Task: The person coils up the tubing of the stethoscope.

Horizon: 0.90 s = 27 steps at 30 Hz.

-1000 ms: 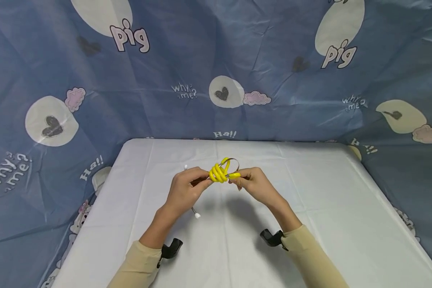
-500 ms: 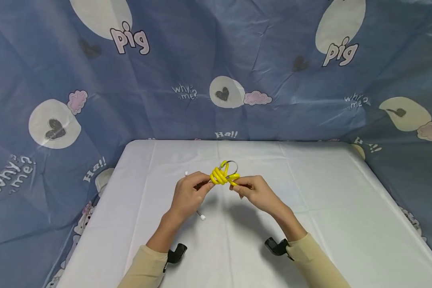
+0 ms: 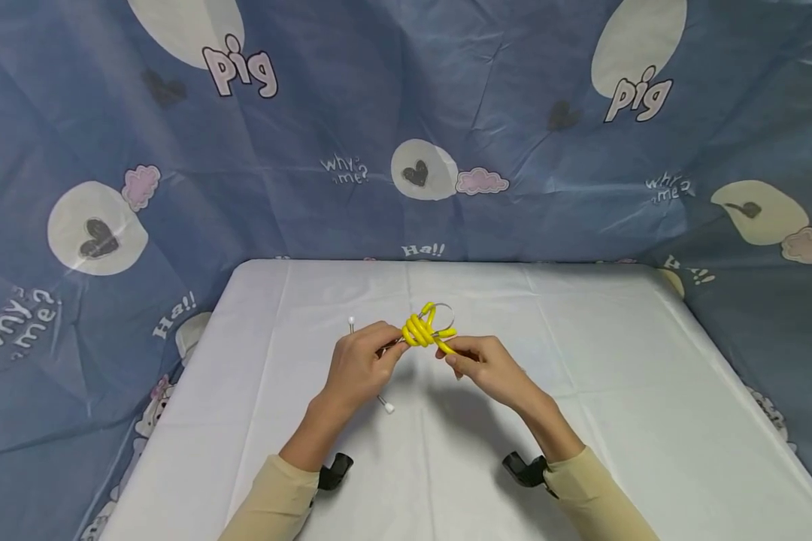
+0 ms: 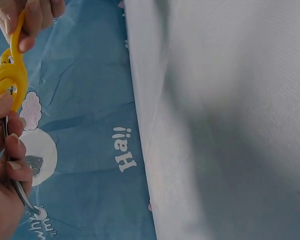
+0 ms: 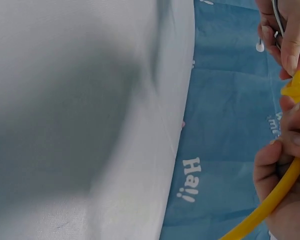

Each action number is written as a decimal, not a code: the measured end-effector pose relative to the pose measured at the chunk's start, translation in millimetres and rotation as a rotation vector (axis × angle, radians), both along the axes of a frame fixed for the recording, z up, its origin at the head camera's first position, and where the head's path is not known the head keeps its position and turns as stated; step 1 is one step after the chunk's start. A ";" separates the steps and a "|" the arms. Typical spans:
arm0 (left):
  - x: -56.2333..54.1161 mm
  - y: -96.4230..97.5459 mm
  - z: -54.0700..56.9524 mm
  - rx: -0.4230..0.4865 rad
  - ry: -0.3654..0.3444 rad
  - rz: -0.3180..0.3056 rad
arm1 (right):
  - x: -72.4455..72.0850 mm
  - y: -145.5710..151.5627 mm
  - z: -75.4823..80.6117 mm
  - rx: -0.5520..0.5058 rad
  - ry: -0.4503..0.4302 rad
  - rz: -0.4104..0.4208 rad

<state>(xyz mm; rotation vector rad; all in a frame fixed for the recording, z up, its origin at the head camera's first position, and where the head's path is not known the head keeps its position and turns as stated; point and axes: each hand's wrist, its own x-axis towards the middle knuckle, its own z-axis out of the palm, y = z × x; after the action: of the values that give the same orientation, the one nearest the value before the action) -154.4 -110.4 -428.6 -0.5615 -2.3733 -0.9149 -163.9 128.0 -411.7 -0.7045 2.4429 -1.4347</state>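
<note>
Yellow flexible tubing [image 3: 419, 330] is wound in several coils round thin metal wire, above the table's middle. A bare wire loop [image 3: 452, 315] curves out at the upper right of the coils. My left hand [image 3: 360, 361] pinches the wire just left of the coils, and white-tipped wire ends [image 3: 389, 408] stick out on both sides of that hand. With curled fingers my right hand [image 3: 490, 364] grips a length of tubing leading out of the coils. In the right wrist view, that yellow length [image 5: 270, 205] runs along the palm and out of frame. My fingers hide part of the wire.
A white cloth covers the table [image 3: 298, 451]. Behind and at the sides hangs a blue printed sheet [image 3: 406, 218]. Black wrist cameras [image 3: 334, 472] sit at both beige sleeves [image 3: 271, 500].
My right hand has shifted slightly right and down, and a stretch of yellow tubing now shows between it and the coils. The left hand and coils have moved slightly right.
</note>
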 end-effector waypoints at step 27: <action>-7.6 0.7 -12.2 -0.120 -0.065 -0.093 | -9.5 10.5 27.7 -0.060 0.099 0.035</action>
<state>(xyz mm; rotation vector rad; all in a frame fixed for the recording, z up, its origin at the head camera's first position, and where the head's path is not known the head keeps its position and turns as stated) -162.0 -109.7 -440.8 -0.7035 -2.4911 -0.8468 -173.4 138.5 -384.0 -0.8468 2.4560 -1.5000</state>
